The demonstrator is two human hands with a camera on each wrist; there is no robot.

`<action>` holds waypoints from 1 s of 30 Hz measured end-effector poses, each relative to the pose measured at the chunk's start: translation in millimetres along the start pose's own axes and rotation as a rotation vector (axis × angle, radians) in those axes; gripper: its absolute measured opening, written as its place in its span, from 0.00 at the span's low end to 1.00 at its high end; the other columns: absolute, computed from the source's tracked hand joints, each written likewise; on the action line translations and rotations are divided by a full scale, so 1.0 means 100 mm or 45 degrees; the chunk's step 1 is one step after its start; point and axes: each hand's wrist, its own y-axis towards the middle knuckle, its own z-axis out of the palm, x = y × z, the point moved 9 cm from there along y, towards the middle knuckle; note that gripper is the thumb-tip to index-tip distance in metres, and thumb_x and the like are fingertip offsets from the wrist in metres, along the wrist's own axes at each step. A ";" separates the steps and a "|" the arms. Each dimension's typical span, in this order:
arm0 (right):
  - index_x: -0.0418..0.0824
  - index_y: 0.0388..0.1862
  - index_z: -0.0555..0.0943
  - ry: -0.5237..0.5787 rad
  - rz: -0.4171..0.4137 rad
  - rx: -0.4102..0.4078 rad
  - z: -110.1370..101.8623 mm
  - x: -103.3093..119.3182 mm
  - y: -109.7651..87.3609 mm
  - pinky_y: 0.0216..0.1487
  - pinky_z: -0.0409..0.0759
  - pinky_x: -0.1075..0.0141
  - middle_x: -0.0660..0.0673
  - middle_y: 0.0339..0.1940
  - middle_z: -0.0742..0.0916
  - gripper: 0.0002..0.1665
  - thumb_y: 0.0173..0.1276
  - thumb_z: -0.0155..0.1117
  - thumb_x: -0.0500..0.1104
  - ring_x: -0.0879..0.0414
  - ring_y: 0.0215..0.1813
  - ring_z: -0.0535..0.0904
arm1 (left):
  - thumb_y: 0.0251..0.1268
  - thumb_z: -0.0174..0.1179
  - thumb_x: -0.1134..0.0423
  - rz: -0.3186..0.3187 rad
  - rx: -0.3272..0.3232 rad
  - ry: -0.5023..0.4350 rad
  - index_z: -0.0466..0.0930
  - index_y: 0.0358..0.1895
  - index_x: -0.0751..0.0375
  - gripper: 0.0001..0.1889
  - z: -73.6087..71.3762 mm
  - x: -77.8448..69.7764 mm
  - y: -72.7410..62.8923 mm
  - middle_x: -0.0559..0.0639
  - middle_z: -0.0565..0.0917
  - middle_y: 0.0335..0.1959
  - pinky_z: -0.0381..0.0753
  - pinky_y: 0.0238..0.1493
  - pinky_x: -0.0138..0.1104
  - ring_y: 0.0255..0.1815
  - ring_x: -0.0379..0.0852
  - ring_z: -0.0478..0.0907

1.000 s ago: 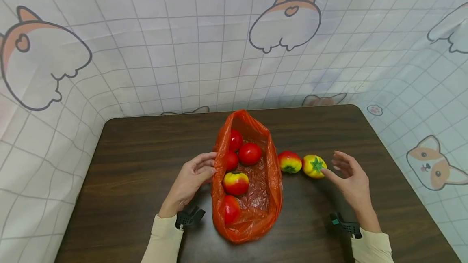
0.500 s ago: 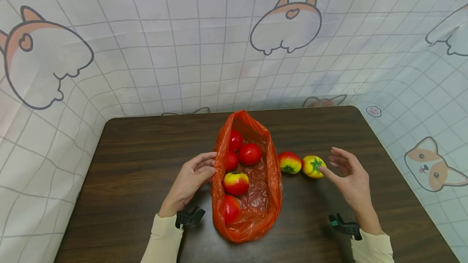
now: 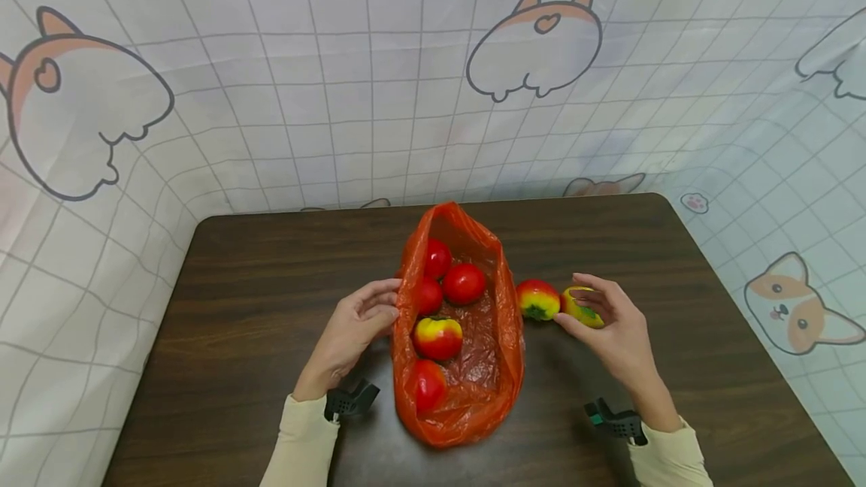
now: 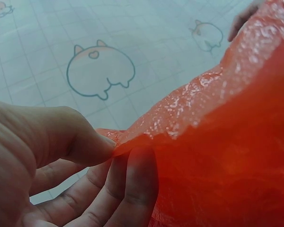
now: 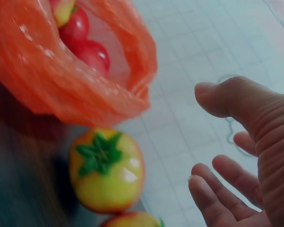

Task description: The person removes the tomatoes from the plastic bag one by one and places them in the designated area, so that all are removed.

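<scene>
- Centrally placed in the head view, an orange plastic bag (image 3: 467, 431) lies with its long mouth gaping upward on the table.
- Inside it, three red fruits (image 3: 464, 283) cluster toward the far end, a red-and-yellow fruit (image 3: 438, 338) sits nearer along the left wall, and another red fruit (image 3: 429, 385) lies toward the near end, partly hidden by that wall.
- The left hand (image 3: 352, 333), left of centre, pinches the bag's left rim between thumb and fingers; the left wrist view shows fingers through the thin plastic.
- Just outside the bag's right side, right of centre, rests a fruit with red top and yellow lower part (image 3: 538, 297), its green calyx facing the bottom of the frame.
- Close beside it on the right is a yellow fruit (image 3: 580, 310), partly covered by the right hand (image 3: 612, 329).
- That hand's thumb and fingers are parted and loosely bent around the yellow fruit, without a closed grip; I cannot tell whether they touch it.
- Black wrist devices (image 3: 352, 400) and cream sleeves (image 3: 304, 434) show on both arms, lower in the frame.
- A dark wood-grain table (image 3: 284, 269) fills the lower half.
- Behind, across the top, hangs a white gridded backdrop (image 3: 392, 111) with cartoon corgis.
</scene>
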 end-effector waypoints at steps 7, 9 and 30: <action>0.44 0.66 0.79 0.013 0.006 0.068 0.18 0.01 0.00 0.58 0.79 0.83 0.67 0.57 0.81 0.36 0.58 0.79 0.31 0.68 0.55 0.84 | 0.73 0.63 0.62 0.011 0.009 -0.014 0.71 0.72 0.55 0.26 0.01 -0.01 0.00 0.62 0.79 0.61 0.88 0.55 0.35 0.53 0.42 0.85; 0.44 0.66 0.79 0.022 0.003 0.080 0.21 0.02 0.01 0.59 0.79 0.83 0.61 0.58 0.83 0.36 0.58 0.79 0.32 0.66 0.55 0.84 | 0.74 0.63 0.61 0.012 0.010 -0.014 0.71 0.72 0.55 0.26 0.01 -0.01 0.01 0.62 0.79 0.61 0.88 0.55 0.35 0.53 0.42 0.85; 0.44 0.67 0.78 0.120 -0.080 0.214 0.56 0.14 0.09 0.60 0.81 0.78 0.46 0.60 0.83 0.37 0.58 0.79 0.30 0.58 0.56 0.85 | 0.74 0.63 0.61 0.008 -0.001 0.006 0.71 0.72 0.55 0.26 -0.01 0.00 -0.01 0.62 0.79 0.62 0.88 0.56 0.36 0.54 0.43 0.85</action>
